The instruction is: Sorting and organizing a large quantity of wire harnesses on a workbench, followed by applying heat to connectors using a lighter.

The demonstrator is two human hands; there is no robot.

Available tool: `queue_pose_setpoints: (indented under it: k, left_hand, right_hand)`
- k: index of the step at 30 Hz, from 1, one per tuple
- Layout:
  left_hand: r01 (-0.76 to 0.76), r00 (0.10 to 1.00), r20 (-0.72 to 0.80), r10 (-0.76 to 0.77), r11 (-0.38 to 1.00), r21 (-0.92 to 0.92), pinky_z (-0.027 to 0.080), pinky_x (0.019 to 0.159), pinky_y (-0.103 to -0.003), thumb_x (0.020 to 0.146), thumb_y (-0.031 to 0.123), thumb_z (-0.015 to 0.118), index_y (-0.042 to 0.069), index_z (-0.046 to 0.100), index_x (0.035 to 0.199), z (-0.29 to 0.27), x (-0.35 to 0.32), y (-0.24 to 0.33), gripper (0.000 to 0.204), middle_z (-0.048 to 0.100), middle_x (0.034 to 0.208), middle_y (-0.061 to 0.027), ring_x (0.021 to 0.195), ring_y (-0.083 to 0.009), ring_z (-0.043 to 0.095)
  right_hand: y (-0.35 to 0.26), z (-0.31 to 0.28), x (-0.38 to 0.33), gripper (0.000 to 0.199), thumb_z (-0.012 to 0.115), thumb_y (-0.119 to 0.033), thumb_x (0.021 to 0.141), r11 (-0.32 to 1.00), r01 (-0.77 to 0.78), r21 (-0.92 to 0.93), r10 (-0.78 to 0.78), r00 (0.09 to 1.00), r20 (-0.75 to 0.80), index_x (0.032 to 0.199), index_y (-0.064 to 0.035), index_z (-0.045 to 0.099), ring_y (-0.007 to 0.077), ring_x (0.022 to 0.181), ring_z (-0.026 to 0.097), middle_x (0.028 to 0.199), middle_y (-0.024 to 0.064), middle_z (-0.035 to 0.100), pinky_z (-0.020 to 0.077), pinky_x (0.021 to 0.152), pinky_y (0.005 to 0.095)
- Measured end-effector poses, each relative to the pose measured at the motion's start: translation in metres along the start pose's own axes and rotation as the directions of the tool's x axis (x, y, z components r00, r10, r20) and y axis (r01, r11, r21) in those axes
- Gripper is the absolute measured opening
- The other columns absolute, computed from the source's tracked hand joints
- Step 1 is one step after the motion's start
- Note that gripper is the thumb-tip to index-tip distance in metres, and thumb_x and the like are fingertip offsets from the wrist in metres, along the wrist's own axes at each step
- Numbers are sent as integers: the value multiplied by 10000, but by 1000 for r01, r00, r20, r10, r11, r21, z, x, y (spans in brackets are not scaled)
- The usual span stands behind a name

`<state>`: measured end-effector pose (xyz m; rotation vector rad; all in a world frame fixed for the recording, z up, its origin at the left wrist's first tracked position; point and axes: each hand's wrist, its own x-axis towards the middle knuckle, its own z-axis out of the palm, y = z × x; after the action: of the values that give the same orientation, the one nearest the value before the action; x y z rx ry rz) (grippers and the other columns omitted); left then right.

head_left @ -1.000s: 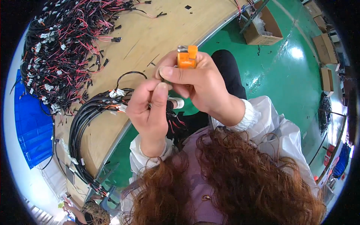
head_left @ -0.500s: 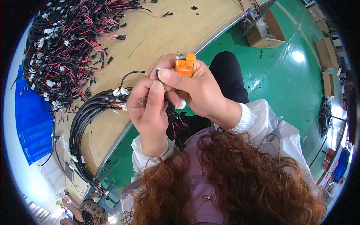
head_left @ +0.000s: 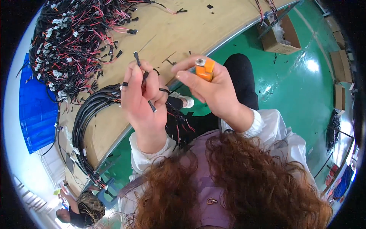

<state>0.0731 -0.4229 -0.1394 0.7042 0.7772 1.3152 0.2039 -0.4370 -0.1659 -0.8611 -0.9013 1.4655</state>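
Note:
Black cable ends (head_left: pixel 136 57) stick out between the fingers of my left hand (head_left: pixel 144 114), which is closed around them. One dark tip points up past the fingertips and another (head_left: pixel 152 107) hangs down by the palm. Small black loops ring some of the fingers. To its right, my right hand (head_left: pixel 219 91) is curled around an orange lighter (head_left: pixel 205 70), its metal top facing up. The two hands are apart. A thick bundle of black cables (head_left: pixel 77 126) curves over the table beside my left hand, and loose red and black wires (head_left: pixel 183 118) hang below it.
A big heap of black and red wires with white connectors (head_left: pixel 68 49) covers the far left of the wooden table (head_left: pixel 171 34). A blue sheet (head_left: pixel 36 110) is left of it. Cardboard boxes (head_left: pixel 284 47) stand on the green floor. Another person (head_left: pixel 82 212) is at lower left.
My hands have come apart. The right one has moved right with the lighter, and the left one has turned, so the cable ends now show.

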Motion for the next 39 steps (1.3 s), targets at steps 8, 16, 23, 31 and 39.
queue_pose_setpoints:
  k: [8, 16, 23, 31, 39]
  left_hand:
    - [-51, 994, -90, 63, 989, 135, 165, 385, -170, 915, 236, 344, 18, 471, 979, 6, -6, -4, 260, 295, 511, 73, 439, -6, 233]
    - [-125, 990, -33, 140, 948, 292, 242, 412, -141, 892, 144, 430, 24, 469, 930, 3, -9, -6, 131, 493, 692, -8, 498, -15, 349]
    - [-135, 977, 188, 103, 976, 170, 288, 430, -171, 866, 124, 475, 38, 447, 871, -10, -1, -13, 91, 489, 649, -45, 486, -63, 382]
    - [34, 998, 38, -47, 959, 283, 216, 404, -157, 836, 139, 539, 55, 507, 842, 6, -1, -9, 89, 422, 578, 51, 430, 2, 272]
    - [-117, 993, 38, 112, 881, 458, 208, 419, -158, 814, 73, 551, 37, 543, 802, 8, 2, -15, 39, 454, 630, 62, 487, 11, 290]
  right_hand:
    - [-9, 16, 9, 107, 568, -42, 794, 997, 61, -37, -57, 992, 114, 870, 27, 539, 66, 686, 537, 756, 36, 576, 459, 620, 210]
    - [-16, 9, 16, 78, 570, -31, 788, 985, 46, -165, -33, 996, 82, 832, 20, 530, 69, 593, 529, 702, 32, 574, 445, 530, 203]
    - [-23, -3, 19, 89, 590, -102, 787, 998, -22, 61, 21, 1000, 16, 808, -17, 571, 14, 430, 345, 543, -48, 444, 257, 382, 169]
    - [-19, -13, 21, 134, 583, -154, 810, 998, 35, 53, -39, 997, 70, 800, -22, 565, 21, 420, 348, 530, -45, 425, 265, 382, 173]
    - [-11, -27, 10, 433, 263, -429, 895, 980, -199, -24, 200, 967, 158, 730, -65, 430, 54, 407, 264, 499, -16, 332, 203, 376, 193]
